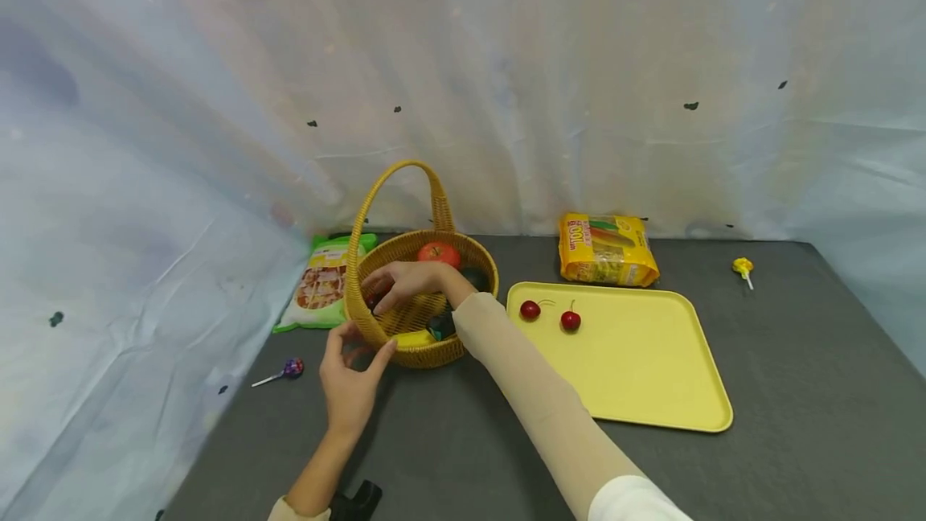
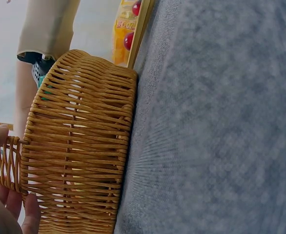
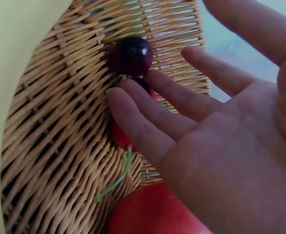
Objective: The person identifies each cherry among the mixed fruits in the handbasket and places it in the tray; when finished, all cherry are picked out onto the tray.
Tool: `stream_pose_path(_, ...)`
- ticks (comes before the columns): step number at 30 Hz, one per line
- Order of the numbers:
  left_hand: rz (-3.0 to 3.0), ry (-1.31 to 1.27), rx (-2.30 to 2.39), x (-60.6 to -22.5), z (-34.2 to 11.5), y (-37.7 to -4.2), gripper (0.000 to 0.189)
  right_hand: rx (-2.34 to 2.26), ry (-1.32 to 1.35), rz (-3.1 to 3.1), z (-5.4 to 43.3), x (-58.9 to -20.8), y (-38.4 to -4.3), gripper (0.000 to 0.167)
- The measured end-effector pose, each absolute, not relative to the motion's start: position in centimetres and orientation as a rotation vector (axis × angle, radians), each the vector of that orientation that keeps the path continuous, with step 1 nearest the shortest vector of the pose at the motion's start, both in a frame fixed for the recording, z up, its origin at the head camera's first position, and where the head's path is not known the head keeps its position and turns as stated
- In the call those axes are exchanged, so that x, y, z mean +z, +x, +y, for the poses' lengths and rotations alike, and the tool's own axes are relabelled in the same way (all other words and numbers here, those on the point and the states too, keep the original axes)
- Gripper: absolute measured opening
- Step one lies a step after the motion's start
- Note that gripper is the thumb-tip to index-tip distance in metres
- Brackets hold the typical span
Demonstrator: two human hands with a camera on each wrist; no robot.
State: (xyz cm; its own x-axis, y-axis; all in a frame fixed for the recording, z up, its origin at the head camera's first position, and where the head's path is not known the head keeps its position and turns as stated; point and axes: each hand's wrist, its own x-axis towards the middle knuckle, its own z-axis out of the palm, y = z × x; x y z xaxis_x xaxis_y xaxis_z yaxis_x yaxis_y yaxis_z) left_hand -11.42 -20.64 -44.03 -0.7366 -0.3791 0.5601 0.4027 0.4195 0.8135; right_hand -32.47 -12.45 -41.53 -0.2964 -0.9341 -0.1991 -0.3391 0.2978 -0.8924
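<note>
A wicker basket (image 1: 434, 356) with a tall arched handle stands on the dark table. My left hand (image 1: 350, 384) grips it at the near left, thumb and fingers around the base of the handle (image 2: 4, 165). My right hand (image 1: 415, 280) reaches down inside, its fingers loosely extended. In the right wrist view, those fingertips are right at a dark cherry (image 3: 132, 55) and a red cherry (image 3: 121, 136) with a green stem, against the basket wall. A red apple (image 1: 439, 253), a yellow banana-like item (image 1: 414, 339) and a dark green round item (image 1: 473, 278) also lie in the basket.
Right of the basket, a yellow tray (image 1: 644, 360) bears two cherries (image 1: 570, 320). Behind it lies a yellow food packet (image 1: 608, 250), with a yellow lollipop (image 1: 742, 266) farther right. A green-edged bag (image 1: 318, 284) and a purple lollipop (image 1: 292, 368) lie left of the basket.
</note>
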Motion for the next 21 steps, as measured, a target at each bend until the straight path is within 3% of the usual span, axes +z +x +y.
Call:
stream_pose_path(15, -1.962, -0.036, -1.379, -43.99, -20.77, -11.42, 0.043, -0.837, -1.182, 1.722, -13.32, -41.78, -32.3, 0.04)
stream_pose_path(21, -1.961, -0.054, -1.362, -44.05, -20.81, -11.41, 0.043, -0.762, -1.061, 1.662, -13.38, -41.77, -32.18, 0.035)
